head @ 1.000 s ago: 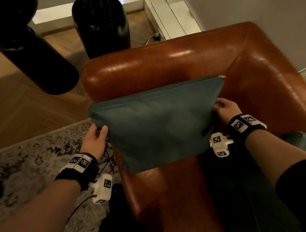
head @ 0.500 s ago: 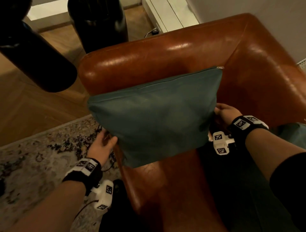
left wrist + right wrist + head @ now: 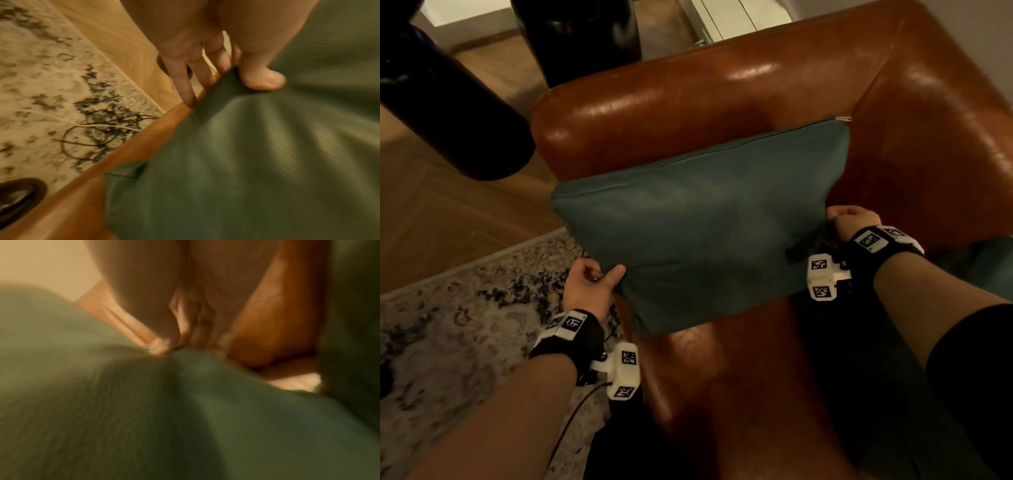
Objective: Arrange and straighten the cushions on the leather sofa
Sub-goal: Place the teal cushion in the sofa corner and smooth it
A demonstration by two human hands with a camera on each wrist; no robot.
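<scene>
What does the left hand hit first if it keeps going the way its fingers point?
Probably the sofa's leather arm. The left hand grips the green cushion at its left edge, fingers pointing along that edge toward the arm. Depth is unclear, so it might pass beside it to the floor.

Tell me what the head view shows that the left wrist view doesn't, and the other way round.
Only the head view shows the whole green cushion standing against the brown leather sofa, its zipper along the top edge, and the right hand gripping its right edge. Only the left wrist view shows the left hand's thumb pressing a fold into the fabric, fingers behind the edge, and cables on the rug. Both show the left hand pinching the cushion's left edge.
</scene>
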